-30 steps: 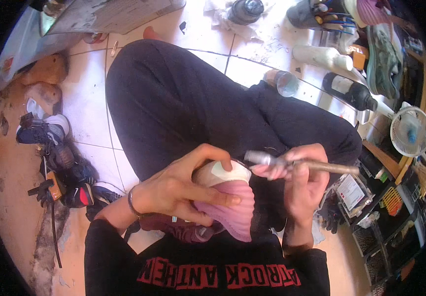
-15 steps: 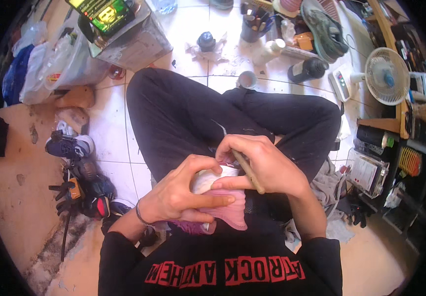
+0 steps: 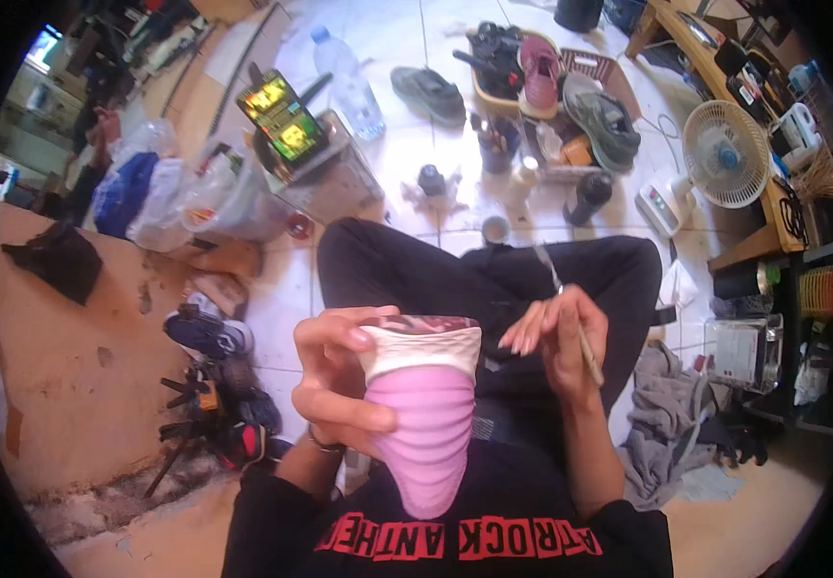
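My left hand (image 3: 334, 376) grips a shoe (image 3: 421, 405) from its left side, fingers wrapped around the sole edge. The shoe has a ribbed pink upper, a textured white midsole and a dark reddish patterned underside. It is held up in front of my chest with the pink part pointing down toward me. To its right, apart from the shoe, my right hand (image 3: 570, 337) holds a slim brush (image 3: 589, 354) with a wooden handle. Its pale thin tip points away from me, too small to make out fully.
Beyond my crossed legs stand a small cup (image 3: 495, 229), a dark bottle (image 3: 588, 197) and a small dark jar (image 3: 431, 179). A phone (image 3: 286, 120) leans on a box at the left. On the right are a white fan (image 3: 725, 154) and a grey cloth (image 3: 667, 424).
The shoe has been raised and turned, so more of its pink upper shows. My right hand has left the shoe and moved right with the brush. The head view has tilted up.
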The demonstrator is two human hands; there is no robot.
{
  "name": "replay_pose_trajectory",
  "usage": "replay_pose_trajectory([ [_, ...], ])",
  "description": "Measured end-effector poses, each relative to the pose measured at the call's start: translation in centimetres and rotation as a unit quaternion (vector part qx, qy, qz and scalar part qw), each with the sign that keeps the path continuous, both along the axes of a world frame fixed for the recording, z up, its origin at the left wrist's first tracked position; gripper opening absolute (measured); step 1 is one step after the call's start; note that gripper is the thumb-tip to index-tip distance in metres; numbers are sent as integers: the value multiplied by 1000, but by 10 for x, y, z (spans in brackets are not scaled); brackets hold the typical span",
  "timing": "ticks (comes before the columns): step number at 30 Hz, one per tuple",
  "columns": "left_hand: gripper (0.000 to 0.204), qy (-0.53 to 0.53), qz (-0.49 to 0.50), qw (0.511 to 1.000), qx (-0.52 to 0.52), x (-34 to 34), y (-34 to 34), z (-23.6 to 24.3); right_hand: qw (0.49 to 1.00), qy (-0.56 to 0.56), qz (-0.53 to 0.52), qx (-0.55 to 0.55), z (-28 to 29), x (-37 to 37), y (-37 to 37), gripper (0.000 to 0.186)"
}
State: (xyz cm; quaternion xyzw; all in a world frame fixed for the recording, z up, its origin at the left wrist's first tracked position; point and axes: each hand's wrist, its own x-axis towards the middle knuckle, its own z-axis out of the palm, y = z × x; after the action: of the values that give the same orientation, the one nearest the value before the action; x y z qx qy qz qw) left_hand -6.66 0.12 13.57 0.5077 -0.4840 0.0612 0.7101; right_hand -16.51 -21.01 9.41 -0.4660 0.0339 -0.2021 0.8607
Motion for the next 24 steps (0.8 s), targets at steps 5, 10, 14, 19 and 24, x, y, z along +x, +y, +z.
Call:
replay_pose_trajectory([
  [5,46,33,-26,979,-200,0,-19,-1,998,-14,-52,-13,-17,-13,26,40],
  [10,47,5,8,980,-198,-4,-29,8,997,57,17,39,-14,-35,46,54],
  [14,48,14,10,980,-200,-8,-38,10,993,97,-56,-29,0,-44,56,62],
  [19,50,25,14,982,-188,-6,-43,9,988,37,-127,-75,19,-44,39,66],
  [24,52,34,12,985,-166,-9,-43,9,980,76,-117,-145,37,-47,10,68],
])
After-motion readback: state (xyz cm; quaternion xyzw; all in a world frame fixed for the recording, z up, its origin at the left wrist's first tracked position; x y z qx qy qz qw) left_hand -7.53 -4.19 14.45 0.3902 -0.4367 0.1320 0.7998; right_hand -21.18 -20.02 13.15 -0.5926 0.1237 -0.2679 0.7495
